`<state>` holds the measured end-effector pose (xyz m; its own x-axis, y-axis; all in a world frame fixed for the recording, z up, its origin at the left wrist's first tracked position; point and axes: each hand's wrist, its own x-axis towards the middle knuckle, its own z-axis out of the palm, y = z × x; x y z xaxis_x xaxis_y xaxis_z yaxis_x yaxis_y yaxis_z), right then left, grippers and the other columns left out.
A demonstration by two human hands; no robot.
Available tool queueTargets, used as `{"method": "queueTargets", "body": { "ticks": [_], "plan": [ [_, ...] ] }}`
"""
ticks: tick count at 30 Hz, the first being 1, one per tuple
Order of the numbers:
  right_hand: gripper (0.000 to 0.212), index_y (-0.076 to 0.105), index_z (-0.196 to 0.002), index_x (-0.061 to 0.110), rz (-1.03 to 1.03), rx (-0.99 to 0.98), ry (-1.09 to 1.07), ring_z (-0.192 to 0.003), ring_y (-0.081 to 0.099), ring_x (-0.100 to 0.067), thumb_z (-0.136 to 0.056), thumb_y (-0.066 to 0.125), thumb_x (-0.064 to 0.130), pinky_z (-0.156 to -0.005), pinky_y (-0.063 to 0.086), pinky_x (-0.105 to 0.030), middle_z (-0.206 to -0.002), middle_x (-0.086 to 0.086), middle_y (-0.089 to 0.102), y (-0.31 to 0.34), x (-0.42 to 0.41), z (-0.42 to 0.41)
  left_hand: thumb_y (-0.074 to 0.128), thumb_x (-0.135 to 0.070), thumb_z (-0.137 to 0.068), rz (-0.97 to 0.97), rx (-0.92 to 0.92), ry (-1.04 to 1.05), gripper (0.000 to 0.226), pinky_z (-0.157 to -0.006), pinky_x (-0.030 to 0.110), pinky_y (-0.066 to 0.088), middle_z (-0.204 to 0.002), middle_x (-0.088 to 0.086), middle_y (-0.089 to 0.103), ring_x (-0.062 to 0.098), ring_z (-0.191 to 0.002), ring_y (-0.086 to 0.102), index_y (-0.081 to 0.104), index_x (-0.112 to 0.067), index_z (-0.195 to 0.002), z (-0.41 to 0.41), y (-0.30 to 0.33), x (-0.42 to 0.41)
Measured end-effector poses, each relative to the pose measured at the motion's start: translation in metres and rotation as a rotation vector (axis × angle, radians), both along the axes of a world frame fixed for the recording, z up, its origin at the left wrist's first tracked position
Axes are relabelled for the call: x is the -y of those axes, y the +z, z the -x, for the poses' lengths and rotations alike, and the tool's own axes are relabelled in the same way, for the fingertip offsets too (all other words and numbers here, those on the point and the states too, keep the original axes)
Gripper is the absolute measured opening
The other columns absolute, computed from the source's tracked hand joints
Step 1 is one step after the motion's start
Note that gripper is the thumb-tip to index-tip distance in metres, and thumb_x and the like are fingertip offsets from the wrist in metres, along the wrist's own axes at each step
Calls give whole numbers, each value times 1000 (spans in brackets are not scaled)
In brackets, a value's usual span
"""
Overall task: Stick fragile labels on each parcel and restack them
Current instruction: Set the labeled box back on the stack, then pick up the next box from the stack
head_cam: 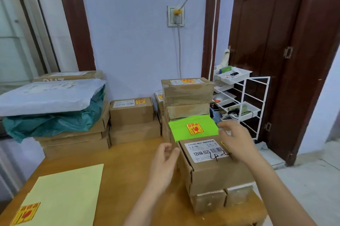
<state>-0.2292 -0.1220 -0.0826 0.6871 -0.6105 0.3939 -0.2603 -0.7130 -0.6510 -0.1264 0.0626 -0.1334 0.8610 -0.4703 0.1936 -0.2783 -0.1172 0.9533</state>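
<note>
A brown cardboard parcel (211, 168) with a white shipping label lies on the wooden table (128, 167), near the front right. My right hand (233, 143) rests on its top right, fingers spread over a yellow fragile label that is mostly hidden. My left hand (163, 163) hovers beside the parcel's left side, fingers loosely curled, holding nothing. Behind the parcel lies a green parcel (193, 128) bearing a fragile label (195, 128). A yellow backing sheet (64, 194) with one fragile label (25, 213) left on it lies at the front left.
A stack of labelled parcels (187, 97) stands behind the green one, with two more boxes (132, 115) to its left. At the back left, bagged parcels (47, 108) top another stack. A white wire rack (239, 104) stands right of the table by a dark door.
</note>
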Motion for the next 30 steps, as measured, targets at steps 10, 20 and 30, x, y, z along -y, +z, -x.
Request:
{"method": "queueTargets", "body": {
  "ticks": [10,20,30],
  "plan": [
    [38,58,-128,7,-192,-160,-149,-118,53,-24,-96,52,26,-86,38,-30,-130,-8,58,-32,50,40,54,-33,-93,35,-50,23,30,-90,25,39,-118,-11,55,0,-103,50,49,-25,-121,27,-21,15],
    [25,64,-110,23,-506,-10,-129,-96,58,-17,-95,47,33,-73,42,-30,-105,-1,64,-56,42,42,52,-57,-73,162,-229,-3,39,-92,29,42,-110,-20,58,-4,-105,52,50,-36,-106,38,-25,16],
    [25,63,-113,21,-595,40,-129,-93,60,-17,-94,51,32,-67,41,-29,-102,0,66,-52,37,41,56,-72,-66,155,-248,70,72,-102,37,45,-119,-8,61,10,-112,56,58,-24,-121,40,-27,18]
  ]
}}
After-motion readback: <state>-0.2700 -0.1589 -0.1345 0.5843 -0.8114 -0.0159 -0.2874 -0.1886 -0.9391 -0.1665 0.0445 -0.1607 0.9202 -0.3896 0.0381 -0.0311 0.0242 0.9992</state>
